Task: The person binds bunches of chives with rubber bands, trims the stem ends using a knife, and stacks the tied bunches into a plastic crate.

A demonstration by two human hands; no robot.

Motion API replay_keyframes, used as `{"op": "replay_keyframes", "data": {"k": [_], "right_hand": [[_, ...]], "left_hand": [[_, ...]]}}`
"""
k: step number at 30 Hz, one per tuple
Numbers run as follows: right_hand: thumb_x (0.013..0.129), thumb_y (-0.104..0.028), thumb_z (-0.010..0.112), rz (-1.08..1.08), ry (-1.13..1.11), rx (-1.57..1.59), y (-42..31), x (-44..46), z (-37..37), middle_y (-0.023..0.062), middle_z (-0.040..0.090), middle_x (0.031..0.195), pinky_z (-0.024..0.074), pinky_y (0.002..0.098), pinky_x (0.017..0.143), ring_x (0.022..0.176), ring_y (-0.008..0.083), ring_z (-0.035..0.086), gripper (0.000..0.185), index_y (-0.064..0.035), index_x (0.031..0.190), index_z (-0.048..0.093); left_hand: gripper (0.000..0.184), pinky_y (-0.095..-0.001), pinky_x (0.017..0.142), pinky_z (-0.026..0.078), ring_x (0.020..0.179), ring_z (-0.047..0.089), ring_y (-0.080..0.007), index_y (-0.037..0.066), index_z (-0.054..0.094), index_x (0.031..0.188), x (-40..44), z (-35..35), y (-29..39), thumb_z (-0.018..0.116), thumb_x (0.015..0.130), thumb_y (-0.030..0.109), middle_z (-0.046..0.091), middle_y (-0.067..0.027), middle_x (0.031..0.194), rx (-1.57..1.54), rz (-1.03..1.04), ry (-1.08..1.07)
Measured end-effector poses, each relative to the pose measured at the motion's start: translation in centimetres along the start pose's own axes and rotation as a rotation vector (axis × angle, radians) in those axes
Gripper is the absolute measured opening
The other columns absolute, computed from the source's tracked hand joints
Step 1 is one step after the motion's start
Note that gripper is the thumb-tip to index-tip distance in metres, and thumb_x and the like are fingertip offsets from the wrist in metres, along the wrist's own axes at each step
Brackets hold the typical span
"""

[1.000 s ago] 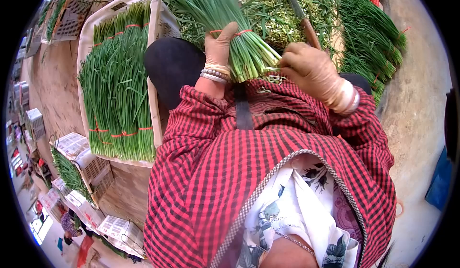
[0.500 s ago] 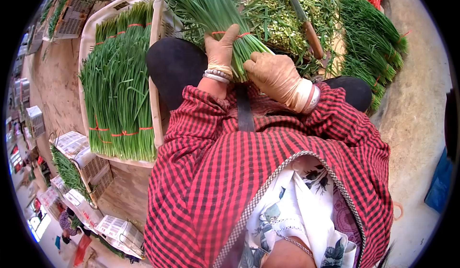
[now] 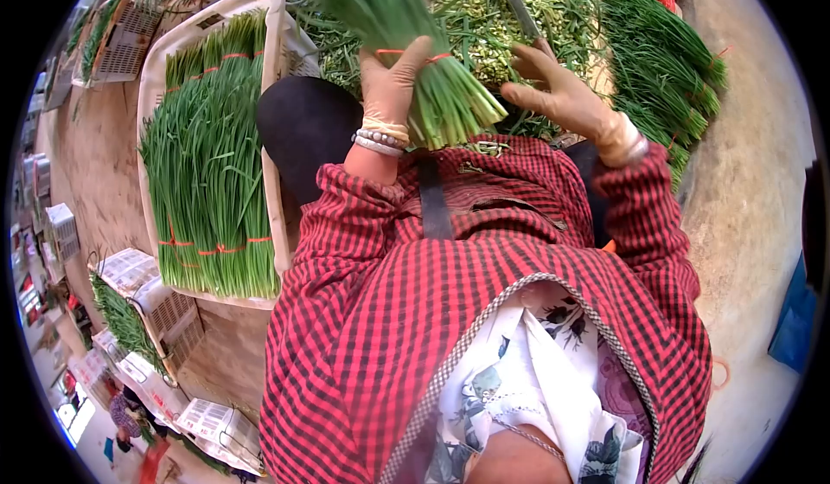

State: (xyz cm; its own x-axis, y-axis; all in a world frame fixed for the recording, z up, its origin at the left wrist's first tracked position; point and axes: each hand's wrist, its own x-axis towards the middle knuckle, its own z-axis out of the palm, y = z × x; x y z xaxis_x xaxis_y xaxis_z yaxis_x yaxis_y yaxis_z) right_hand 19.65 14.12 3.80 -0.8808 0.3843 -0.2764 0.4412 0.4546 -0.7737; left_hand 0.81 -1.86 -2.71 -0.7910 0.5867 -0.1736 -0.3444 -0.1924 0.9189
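Green bundle sits in the left hand, fingers wrapped around it at the red band. Long axis runs from leaves at upper left to stalk ends at lower right, directed toward the right hand. Right fingers are spread, with no visible hold; thumb just beside the stalk ends, contact unclear. Knife lies beyond them. White crate, person's left: banded bundles laid lengthwise.

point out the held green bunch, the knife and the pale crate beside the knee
held green bunch [image 3: 386, 19]: head view, leaves above the band
knife [image 3: 516, 3]: head view, blade
pale crate [image 3: 274, 44]: head view, right rim
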Motion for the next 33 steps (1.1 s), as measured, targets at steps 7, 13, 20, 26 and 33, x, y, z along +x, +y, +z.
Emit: {"op": "replay_keyframes", "data": {"k": [7,13,20,26,33], "right_hand": [[0.086,-0.030,0.072,0.091,-0.009,0.941,-2.3,2.1,3.6,0.0118,0.064,0.114,0.0530,0.0270,0.084,0.096,0.0152,0.064,0.066,0.0039,0.135,0.045],[0.092,-0.031,0.063,0.069,-0.034,1.147,-4.5,-0.6,2.2,0.0077,0.067,0.108,0.0555,0.0261,0.078,0.089,0.0124,0.067,0.050,0.0010,0.129,0.051],[0.093,-0.046,0.060,0.030,-0.406,0.990,-3.7,0.0,3.8,0.0109,0.057,0.131,0.0421,0.0312,0.103,0.118,0.0173,0.055,0.066,0.0008,0.138,0.046],[0.088,-0.053,0.064,-0.023,-0.114,0.399,-3.3,1.2,1.1,0.0258,0.044,0.142,0.0327,0.0360,0.111,0.134,0.0308,0.042,0.090,0.0048,0.147,0.028],[0.075,-0.031,0.078,-0.069,0.292,0.324,-8.4,8.1,0.8,0.0228,0.057,0.124,0.0451,0.0381,0.100,0.114,0.0301,0.058,0.084,0.0069,0.138,0.036]], "left_hand": [[0.046,-0.0311,0.086,0.050,0.102,0.063,-0.0201,-0.004,0.059,0.119,-2.1,1.6,5.3,0.064,0.091,0.032,0.065,-0.0128,0.112,-0.089,-0.098,-0.098],[0.040,-0.0351,0.083,0.054,0.100,0.065,-0.0229,0.005,0.068,0.109,-0.6,-0.7,-1.0,0.053,0.097,0.040,0.069,-0.0119,0.110,-0.386,-0.657,-0.384],[0.053,-0.0457,0.090,0.054,0.101,0.065,-0.0315,0.003,0.057,0.125,2.2,0.8,1.6,0.049,0.094,0.046,0.065,-0.0159,0.117,-0.878,-0.348,-0.339],[0.049,-0.0459,0.089,0.054,0.098,0.066,-0.0324,0.004,0.057,0.123,1.7,0.1,3.2,0.046,0.095,0.042,0.066,-0.0154,0.113,-0.813,-0.313,-0.279],[0.051,-0.0369,0.080,0.059,0.094,0.068,-0.0254,0.000,0.056,0.124,-0.6,4.3,1.3,0.070,0.089,0.034,0.066,-0.0102,0.113,-0.411,-0.158,-0.064]]}}
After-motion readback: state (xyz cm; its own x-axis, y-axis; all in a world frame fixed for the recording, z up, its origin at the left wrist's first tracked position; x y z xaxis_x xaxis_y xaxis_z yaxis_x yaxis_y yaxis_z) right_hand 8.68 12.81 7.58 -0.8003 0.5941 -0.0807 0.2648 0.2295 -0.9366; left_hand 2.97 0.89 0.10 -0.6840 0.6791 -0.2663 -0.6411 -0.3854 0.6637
